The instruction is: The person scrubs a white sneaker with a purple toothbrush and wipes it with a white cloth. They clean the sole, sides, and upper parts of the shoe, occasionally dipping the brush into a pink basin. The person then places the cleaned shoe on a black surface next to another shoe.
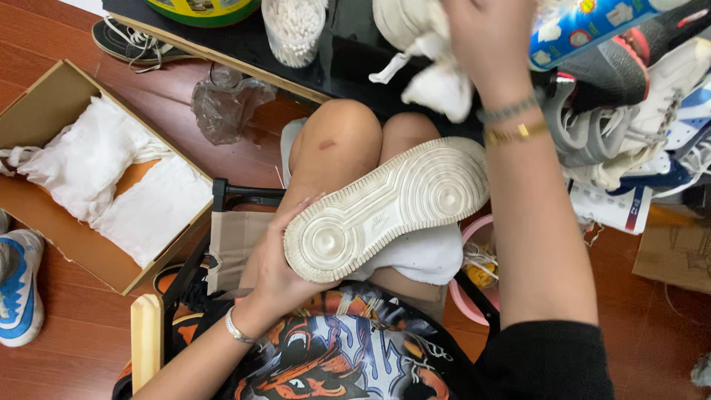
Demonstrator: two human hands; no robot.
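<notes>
My left hand [275, 261] grips the heel end of a white sneaker [385, 207], held sole-up across my knees. Its pale ridged sole faces the camera. My right hand [485, 41] is raised above the knees at the top of the view, closed on a white cloth [437, 85] that hangs below the fingers. Bracelets circle that wrist. A blue printed container [585, 26] shows just right of the right hand; whether the hand touches it I cannot tell.
An open cardboard shoebox [44, 111] with white paper lies at left. A clear tub of cotton swabs [294, 30] stands on a black table [348, 63]. Piled sneakers [644, 111] at right, a pink basin [474, 289] under the chair, a blue-white shoe [18, 292] at far left.
</notes>
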